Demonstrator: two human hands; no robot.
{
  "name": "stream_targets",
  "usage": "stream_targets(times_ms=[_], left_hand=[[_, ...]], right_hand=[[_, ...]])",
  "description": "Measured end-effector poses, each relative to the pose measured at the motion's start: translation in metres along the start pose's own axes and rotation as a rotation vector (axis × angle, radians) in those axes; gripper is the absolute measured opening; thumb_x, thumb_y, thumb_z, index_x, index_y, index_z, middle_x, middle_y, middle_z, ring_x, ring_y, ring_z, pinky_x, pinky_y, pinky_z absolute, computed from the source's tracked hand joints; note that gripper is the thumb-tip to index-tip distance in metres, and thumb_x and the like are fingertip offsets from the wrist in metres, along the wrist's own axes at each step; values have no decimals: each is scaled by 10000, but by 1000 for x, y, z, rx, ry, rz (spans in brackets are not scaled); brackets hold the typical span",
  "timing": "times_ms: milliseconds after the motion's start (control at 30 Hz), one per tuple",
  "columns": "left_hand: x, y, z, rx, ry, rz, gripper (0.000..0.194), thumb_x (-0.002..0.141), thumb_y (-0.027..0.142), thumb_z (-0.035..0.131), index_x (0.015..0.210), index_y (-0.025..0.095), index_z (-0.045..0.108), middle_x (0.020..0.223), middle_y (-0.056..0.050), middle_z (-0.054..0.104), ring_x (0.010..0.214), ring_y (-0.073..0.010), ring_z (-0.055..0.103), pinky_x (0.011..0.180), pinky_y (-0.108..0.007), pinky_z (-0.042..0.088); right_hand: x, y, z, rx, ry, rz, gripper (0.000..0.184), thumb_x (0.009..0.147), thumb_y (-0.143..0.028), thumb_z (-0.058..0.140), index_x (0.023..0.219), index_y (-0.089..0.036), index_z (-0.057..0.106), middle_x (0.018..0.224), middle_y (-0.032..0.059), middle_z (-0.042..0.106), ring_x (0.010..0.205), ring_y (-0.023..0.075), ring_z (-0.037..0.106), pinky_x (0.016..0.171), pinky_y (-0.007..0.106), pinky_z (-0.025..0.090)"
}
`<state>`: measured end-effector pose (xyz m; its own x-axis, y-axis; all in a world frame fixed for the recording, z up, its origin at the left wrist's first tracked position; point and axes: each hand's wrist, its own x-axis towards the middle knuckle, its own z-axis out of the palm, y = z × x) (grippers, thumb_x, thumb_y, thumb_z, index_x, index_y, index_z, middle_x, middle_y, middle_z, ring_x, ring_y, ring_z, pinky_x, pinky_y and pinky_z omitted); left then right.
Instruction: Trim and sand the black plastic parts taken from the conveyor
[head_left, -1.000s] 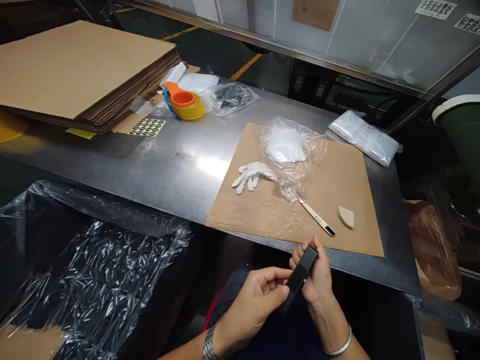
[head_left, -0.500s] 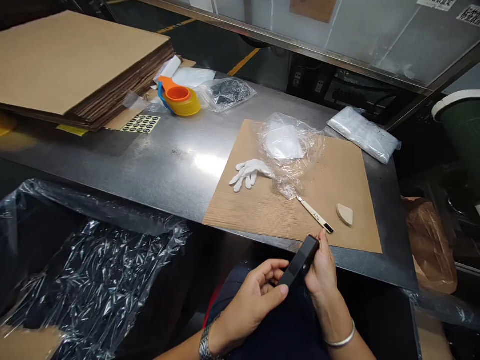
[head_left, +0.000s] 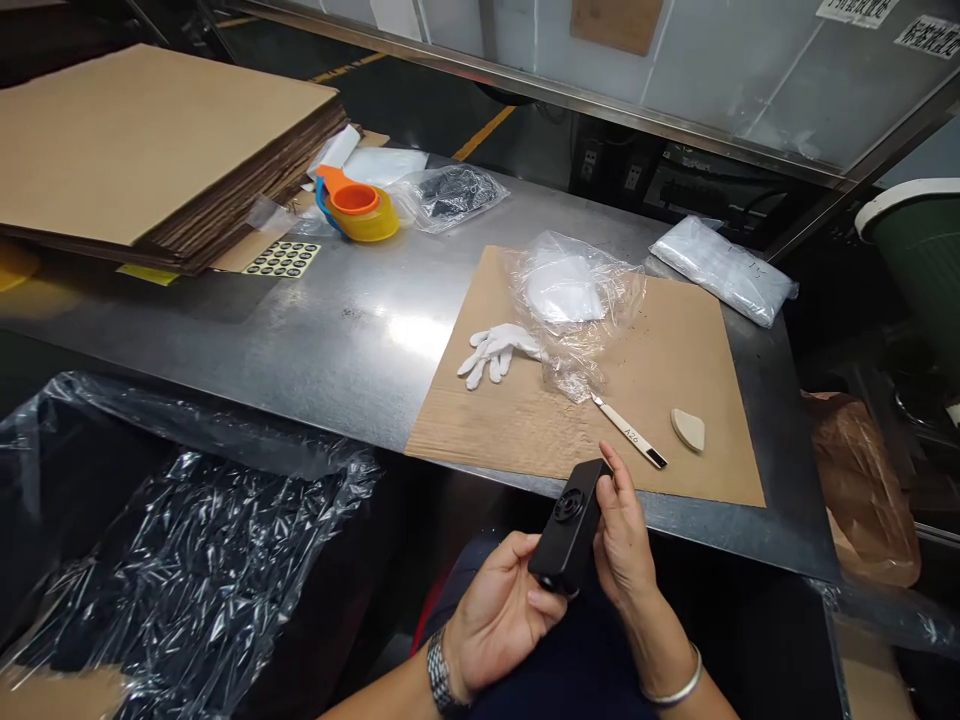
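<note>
A black, box-shaped plastic part (head_left: 564, 535) with a round recess on its upper face is held over my lap, just off the table's front edge. My left hand (head_left: 504, 610) grips its lower end between thumb and fingers. At the upper right end, my right hand (head_left: 624, 530) holds its side, with one finger pointing up past the corner. Beyond the hands, a cream-handled knife (head_left: 630, 430) marked A26 lies on a cardboard sheet (head_left: 465, 425). A small beige wedge-shaped pad (head_left: 688, 430) rests to its right. To its left is a white glove (head_left: 499, 352).
A clear plastic bag (head_left: 574, 285) with white material lies on the cardboard. At the back are a tape roll in an orange-and-yellow dispenser (head_left: 364, 212), a sticker sheet (head_left: 283, 259) and a wrapped packet (head_left: 724, 270). Stacked cardboard (head_left: 165, 140) stands left; a plastic-lined bin (head_left: 187, 560) is below.
The black part has been turned, so its broad face with the round recess now shows. My left hand has rolled palm-up under it; a right finger has stretched upward.
</note>
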<state>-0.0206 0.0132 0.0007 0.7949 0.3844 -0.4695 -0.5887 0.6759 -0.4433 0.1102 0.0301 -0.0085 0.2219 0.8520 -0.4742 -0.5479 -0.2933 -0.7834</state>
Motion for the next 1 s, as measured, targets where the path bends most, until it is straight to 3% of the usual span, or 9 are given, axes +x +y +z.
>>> stream_targets(times_ms=[100,200,333,433,700,1000], left_hand=[[4,-4,-8,75,10,-43,173,692,149,598,835,51,609,648,-36,608,522,-53,482,418,-98,326],[6,-9,-13,237,38,-2,169,739,190,567,856,83,627,724,-52,628,540,-77,525,458,-157,369],[0,-17,-7,685,90,255,257,822,238,495,984,105,643,839,-97,633,738,-172,591,614,-277,443],[-8,-20,-1,849,131,332,340,820,258,514,1126,137,602,907,-106,631,825,-206,585,688,-330,446],[-19,-17,10,931,112,304,369,734,214,579,1089,137,642,993,-129,645,915,-241,564,769,-373,440],[-17,-17,9,948,135,302,389,687,218,632,1068,139,655,868,-98,655,860,-223,569,742,-342,429]], right_hand=[[-1,7,0,76,-71,115,510,763,-484,601,1205,-268,467,873,1,623,635,122,586,519,227,472],[-4,6,-1,114,-159,112,403,783,-471,581,1100,-231,515,909,15,610,623,112,585,518,229,474],[-7,5,-3,13,-61,-16,257,777,-378,625,966,-247,513,758,-48,575,556,73,541,481,179,433],[-8,5,-6,-11,-7,-40,260,766,-378,633,943,-248,494,702,-61,554,523,69,514,464,178,412],[-8,3,-8,-7,8,-116,212,787,-370,599,914,-242,489,736,-54,523,550,81,501,506,212,417],[-9,5,-6,-27,3,-162,202,785,-367,591,911,-246,489,741,-49,501,538,83,492,499,220,415]])
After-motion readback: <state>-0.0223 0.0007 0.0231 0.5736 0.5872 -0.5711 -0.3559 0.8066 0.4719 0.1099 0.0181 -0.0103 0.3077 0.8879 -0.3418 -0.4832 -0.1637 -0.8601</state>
